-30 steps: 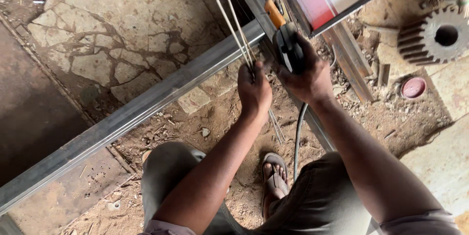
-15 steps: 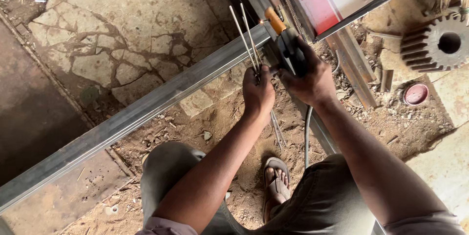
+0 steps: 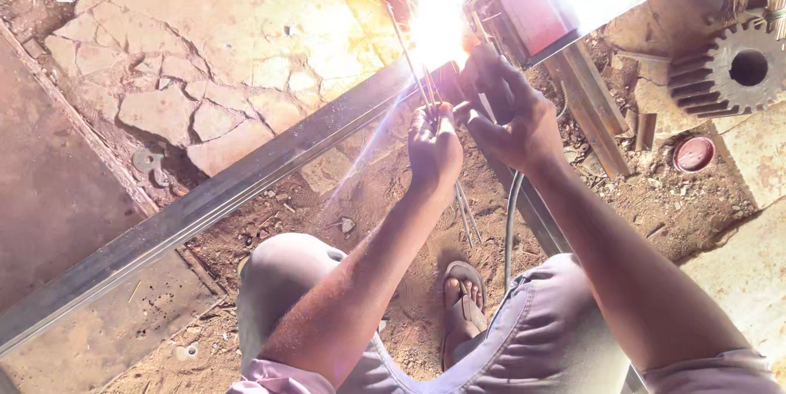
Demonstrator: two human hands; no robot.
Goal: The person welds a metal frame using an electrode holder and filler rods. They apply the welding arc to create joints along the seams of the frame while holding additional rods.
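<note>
While the arc flares white at the joint, the right hand (image 3: 512,112) is closed around the dark welding holder (image 3: 483,87), pressing its tip toward the long steel bar (image 3: 229,189) that runs slantwise across the ground. The left hand (image 3: 434,144) sits just beside it, fingers curled shut on a small bundle of thin welding rods (image 3: 407,54) that stick up past the glare. A cable (image 3: 512,222) drops from the holder down between the knees.

What worries me here is how near both bare hands are to the sparks (image 3: 438,9); spatter could land on the skin, and the spare rods sit so near the arc that one could touch the bar and strike by mistake. The glare hides the weld spot itself, so I cannot tell exactly where the tip meets the metal. A foot in an open sandal (image 3: 463,304) rests right under the work, where hot drops could fall.

Both forearms reach forward and converge, the wrists nearly touching, the right one bent slightly inward over the holder, the left held upright. The person crouches low with knees spread on either side of the arms.

Further out, cracked stone paving (image 3: 188,91) lies beyond the bar, loose sandy dirt (image 3: 360,198) under it, a big toothed gear (image 3: 733,71) off to the right, and a small red lid (image 3: 694,153) near it.
</note>
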